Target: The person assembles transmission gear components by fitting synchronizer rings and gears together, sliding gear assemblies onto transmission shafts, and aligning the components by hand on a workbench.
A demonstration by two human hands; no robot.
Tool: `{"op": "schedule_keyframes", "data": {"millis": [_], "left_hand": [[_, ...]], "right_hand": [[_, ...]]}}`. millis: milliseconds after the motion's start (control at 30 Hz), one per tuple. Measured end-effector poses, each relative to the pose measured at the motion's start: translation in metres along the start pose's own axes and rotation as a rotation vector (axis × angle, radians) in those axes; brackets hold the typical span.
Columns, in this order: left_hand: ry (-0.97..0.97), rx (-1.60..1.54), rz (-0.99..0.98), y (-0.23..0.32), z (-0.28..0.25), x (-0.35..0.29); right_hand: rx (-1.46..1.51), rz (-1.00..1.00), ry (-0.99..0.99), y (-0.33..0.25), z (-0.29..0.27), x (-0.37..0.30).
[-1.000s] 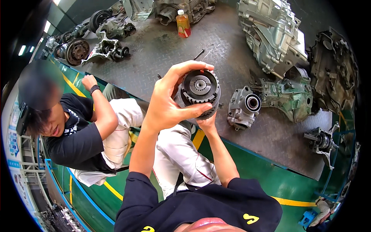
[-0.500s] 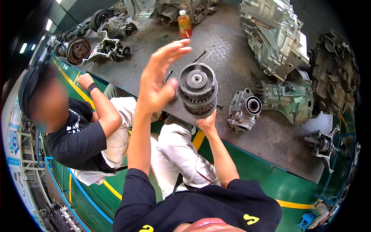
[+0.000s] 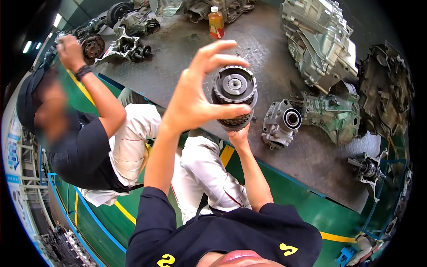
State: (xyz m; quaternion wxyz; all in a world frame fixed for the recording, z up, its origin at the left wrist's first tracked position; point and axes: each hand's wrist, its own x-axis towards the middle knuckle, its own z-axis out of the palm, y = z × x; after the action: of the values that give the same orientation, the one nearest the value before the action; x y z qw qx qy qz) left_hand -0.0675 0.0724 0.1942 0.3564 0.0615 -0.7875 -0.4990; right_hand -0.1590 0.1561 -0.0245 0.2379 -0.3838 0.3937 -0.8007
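Note:
My right hand [image 3: 240, 136] grips a transmission gear shaft [image 3: 235, 83] from below and holds it over the near edge of the metal-topped table. The shaft stands roughly upright, its round splined hub and toothed rings facing up, with darker gears stacked beneath. Around the upper end curves my left hand [image 3: 195, 89], its thumb and fingers spread wide in a C shape. The left thumb crosses in front of the lower gears; whether it touches them I cannot tell. Most of the right fingers are hidden under the gears.
A gearbox housing piece [image 3: 281, 124] and a greenish casing [image 3: 333, 115] lie to the right, near a large silver transmission [image 3: 318, 42]. A drink bottle [image 3: 216, 23] stands at the back. On the left, a co-worker [image 3: 84, 138] sits with one hand raised.
My left hand has moved right and come around the top of the gear shaft. The shaft's upper end looks different, with a toothed ring now showing. The co-worker's hand has risen leftward.

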Motion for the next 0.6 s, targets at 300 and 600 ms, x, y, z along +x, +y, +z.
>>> {"op": "schedule_keyframes", "data": {"millis": [300, 600], "left_hand": [[0.423, 0.179, -0.014, -0.019, -0.064, -0.007], [-0.004, 0.202, 0.122, 0.009, -0.006, 0.006]], "right_hand": [[-0.010, -0.010, 0.045, 0.002, 0.001, 0.003], [-0.050, 0.036, -0.002, 0.015, -0.006, 0.000]]}}
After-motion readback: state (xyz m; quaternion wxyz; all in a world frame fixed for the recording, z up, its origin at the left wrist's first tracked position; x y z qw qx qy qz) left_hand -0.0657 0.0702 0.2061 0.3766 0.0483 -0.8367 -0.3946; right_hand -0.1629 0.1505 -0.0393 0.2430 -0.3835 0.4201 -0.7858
